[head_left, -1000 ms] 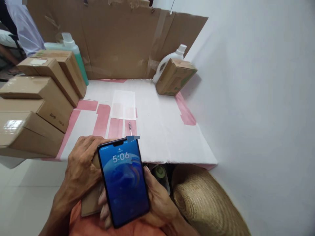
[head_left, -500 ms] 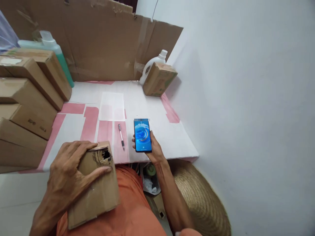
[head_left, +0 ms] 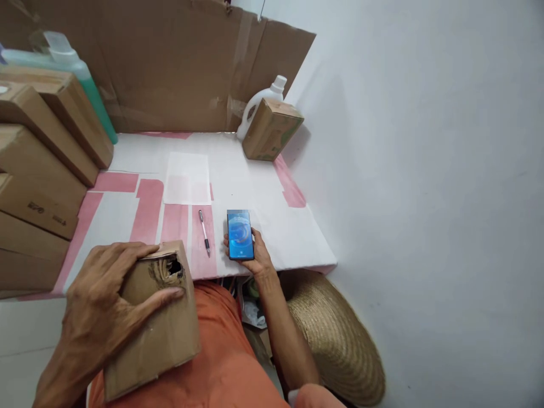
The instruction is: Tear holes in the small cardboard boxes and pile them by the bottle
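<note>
The left hand's (head_left: 106, 294) thumb stands wide of its fingers, which press together over the top edge of 1 brown cardboard box (head_left: 157, 345) with a torn hole in its corner; thumb and fingers clasp it above orange clothing (head_left: 238, 362). The right hand (head_left: 260, 258) wraps 1 black-edged phone with a lit blue screen (head_left: 240, 237), thumb along 1 side, fingertips curled at the other, near the front edge of the white table with pink patches (head_left: 263, 187). Left of the phone lies 1 clear-barrelled pen with a black grip (head_left: 204, 232); beyond it, 1 pale see-through rectangular sheet (head_left: 187, 178). Farther out I count 2 plastic bottles: 1 holding green liquid (head_left: 91, 93), behind at least 4 brown cartons (head_left: 38, 122), and 1 white-handled jug (head_left: 275, 92) behind 1 small tilted carton (head_left: 274, 130). Below right sits 1 woven straw hat (head_left: 335, 334).
</note>
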`<act>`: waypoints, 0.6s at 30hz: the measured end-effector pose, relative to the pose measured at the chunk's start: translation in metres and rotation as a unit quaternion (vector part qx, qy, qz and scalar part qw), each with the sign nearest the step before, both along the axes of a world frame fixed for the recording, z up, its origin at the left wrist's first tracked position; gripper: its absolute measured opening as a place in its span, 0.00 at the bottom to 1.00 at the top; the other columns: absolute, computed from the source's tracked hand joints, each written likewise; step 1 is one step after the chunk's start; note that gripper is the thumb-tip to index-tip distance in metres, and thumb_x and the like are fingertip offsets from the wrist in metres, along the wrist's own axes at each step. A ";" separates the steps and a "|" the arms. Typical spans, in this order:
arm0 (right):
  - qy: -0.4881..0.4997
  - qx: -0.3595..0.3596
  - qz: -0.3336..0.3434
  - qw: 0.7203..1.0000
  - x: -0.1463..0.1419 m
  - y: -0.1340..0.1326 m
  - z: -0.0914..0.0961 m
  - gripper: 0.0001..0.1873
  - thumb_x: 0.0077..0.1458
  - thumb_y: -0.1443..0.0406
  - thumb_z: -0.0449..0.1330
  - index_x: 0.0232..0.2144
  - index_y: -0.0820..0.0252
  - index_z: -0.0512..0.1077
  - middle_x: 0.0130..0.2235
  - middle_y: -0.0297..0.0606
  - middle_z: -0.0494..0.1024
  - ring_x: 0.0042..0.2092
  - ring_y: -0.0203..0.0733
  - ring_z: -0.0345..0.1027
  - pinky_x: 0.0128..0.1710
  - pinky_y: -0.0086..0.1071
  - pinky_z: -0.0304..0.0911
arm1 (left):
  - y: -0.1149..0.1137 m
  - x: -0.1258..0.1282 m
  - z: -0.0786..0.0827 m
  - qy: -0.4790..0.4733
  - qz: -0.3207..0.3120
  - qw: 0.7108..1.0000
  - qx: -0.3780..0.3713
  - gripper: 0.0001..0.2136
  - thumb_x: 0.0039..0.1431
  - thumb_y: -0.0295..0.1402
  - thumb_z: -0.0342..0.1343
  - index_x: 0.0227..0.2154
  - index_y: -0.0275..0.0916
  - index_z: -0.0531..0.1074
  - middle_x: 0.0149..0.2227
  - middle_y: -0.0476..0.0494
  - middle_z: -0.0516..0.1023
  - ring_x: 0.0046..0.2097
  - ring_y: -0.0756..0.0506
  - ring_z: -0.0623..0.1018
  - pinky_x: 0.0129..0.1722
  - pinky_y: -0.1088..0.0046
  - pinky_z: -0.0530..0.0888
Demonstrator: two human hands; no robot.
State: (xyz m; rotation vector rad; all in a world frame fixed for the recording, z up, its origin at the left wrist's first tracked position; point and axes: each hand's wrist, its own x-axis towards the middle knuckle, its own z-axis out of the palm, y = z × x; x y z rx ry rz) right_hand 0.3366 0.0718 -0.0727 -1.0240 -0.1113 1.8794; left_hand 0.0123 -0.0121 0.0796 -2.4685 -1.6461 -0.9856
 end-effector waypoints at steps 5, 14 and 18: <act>-0.066 0.017 0.016 0.998 -0.004 0.003 -0.005 0.28 0.72 0.48 0.50 0.52 0.65 0.76 0.41 0.52 0.87 0.42 0.55 0.85 0.46 0.54 0.80 | -0.003 0.000 0.000 -0.005 0.006 1.000 -0.005 0.25 0.64 0.58 0.59 0.52 0.44 0.75 0.47 0.38 0.81 0.49 0.33 0.78 0.50 0.52 0.74; -0.339 0.062 -0.002 0.939 -0.014 0.008 -0.008 0.25 0.67 0.44 0.58 0.37 0.59 0.75 0.30 0.39 0.83 0.36 0.47 0.80 0.41 0.41 0.77 | -0.008 -0.001 0.004 -0.057 0.012 0.998 -0.032 0.24 0.64 0.57 0.59 0.55 0.47 0.74 0.50 0.41 0.80 0.50 0.34 0.78 0.53 0.50 0.75; -0.463 0.109 0.010 0.879 -0.004 0.008 0.001 0.24 0.61 0.43 0.61 0.31 0.57 0.75 0.30 0.35 0.81 0.42 0.47 0.75 0.42 0.36 0.70 | -0.023 -0.007 0.006 -0.184 0.028 0.975 -0.122 0.22 0.64 0.55 0.59 0.58 0.58 0.73 0.54 0.47 0.79 0.54 0.35 0.80 0.55 0.50 0.77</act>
